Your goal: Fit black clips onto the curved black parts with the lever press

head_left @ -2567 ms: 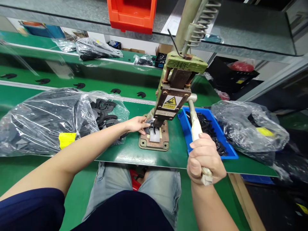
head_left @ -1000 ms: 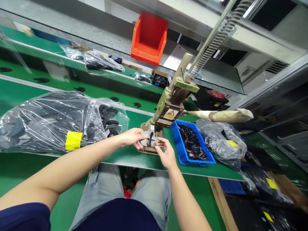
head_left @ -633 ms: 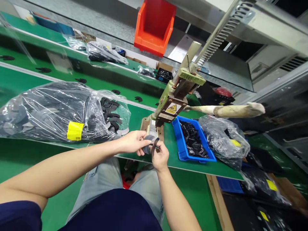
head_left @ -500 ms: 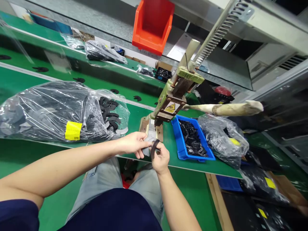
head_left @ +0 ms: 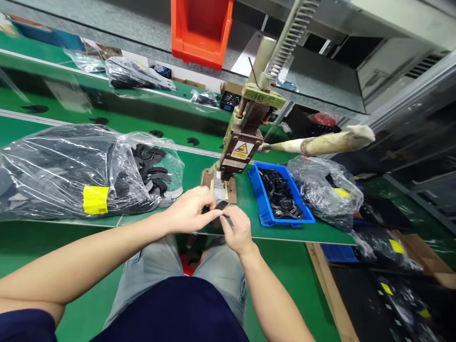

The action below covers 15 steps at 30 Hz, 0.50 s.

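Observation:
My left hand [head_left: 190, 209] and my right hand [head_left: 237, 230] meet at the near edge of the green bench, just in front of the hand press [head_left: 237, 142]. Both pinch a small black flat part [head_left: 218, 206] between their fingertips; most of the part is hidden by the fingers. The press's metal base plate [head_left: 218, 185] lies right behind the hands. Its cloth-wrapped lever [head_left: 320, 141] sticks out to the right, raised, with no hand on it.
A big clear bag of black parts [head_left: 71, 171] lies to the left. A blue tray [head_left: 261, 199] of black pieces and another bag [head_left: 324, 190] stand to the right. An orange bin [head_left: 199, 26] hangs on the shelf above. A green conveyor [head_left: 107, 118] runs behind.
My right hand let go of the lever, which rose, and came to the press base. Both hands then drew the black part back from the press towards me.

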Motion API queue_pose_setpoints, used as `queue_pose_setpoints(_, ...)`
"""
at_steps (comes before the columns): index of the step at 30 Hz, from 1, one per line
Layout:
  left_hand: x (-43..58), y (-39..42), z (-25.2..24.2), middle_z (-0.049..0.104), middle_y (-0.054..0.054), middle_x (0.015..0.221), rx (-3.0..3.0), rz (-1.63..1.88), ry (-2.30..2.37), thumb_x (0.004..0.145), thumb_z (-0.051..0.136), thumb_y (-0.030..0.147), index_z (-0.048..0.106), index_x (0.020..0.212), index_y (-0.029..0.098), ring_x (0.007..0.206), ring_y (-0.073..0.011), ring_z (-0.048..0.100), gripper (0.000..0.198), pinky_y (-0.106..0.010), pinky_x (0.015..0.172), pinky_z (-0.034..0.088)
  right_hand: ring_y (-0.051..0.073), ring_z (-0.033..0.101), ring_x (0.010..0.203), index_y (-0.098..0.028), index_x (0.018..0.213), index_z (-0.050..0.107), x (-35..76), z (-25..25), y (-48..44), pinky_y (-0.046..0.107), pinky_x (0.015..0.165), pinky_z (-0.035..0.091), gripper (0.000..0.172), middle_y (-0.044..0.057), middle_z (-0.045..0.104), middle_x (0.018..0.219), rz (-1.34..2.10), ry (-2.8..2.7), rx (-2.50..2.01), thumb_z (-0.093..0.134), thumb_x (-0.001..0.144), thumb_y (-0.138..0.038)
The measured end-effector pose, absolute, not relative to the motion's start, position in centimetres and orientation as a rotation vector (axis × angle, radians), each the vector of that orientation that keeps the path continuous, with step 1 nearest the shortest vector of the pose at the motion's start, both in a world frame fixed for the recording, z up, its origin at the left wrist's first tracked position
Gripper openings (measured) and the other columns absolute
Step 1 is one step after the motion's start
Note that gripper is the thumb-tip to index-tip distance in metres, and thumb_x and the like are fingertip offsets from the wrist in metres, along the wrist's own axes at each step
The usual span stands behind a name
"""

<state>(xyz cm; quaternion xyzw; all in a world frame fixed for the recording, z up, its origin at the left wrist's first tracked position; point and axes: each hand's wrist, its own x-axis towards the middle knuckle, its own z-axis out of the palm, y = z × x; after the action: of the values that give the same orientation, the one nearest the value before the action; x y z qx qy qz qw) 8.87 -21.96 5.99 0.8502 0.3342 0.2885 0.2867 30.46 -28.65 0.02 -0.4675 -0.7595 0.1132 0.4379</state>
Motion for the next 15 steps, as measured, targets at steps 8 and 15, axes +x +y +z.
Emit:
queue_pose_setpoints(8,10.1,-21.2,4.1,0.052,0.001,0.077,2.074,0.611,0.883,0.098,0.060,0.046,0.051,0.068,0.020,0.073,-0.0150,0.053,0.041,-0.027,0.069,0.041,0.020,0.065,0.083,-0.024,0.102,0.067,31.0,0.2,-29.0,0.037,0.078,0.053,0.010,0.007,0.073,0.091,0.269,-1.944,-1.152,0.059,0.096,-0.024)
queue_pose_setpoints(15,10.3,-21.9,5.1,0.055,-0.002,0.078,2.166,0.628,0.883,0.098,0.058,0.043,0.053,0.069,0.020,0.077,-0.0181,0.055,0.038,-0.029,0.071,0.040,0.018,0.067,0.082,-0.022,0.102,0.066,31.2,0.1,-29.2,0.033,0.076,0.054,0.008,0.006,0.073,0.090,0.271,-1.854,-1.231,0.062,0.096,-0.027)
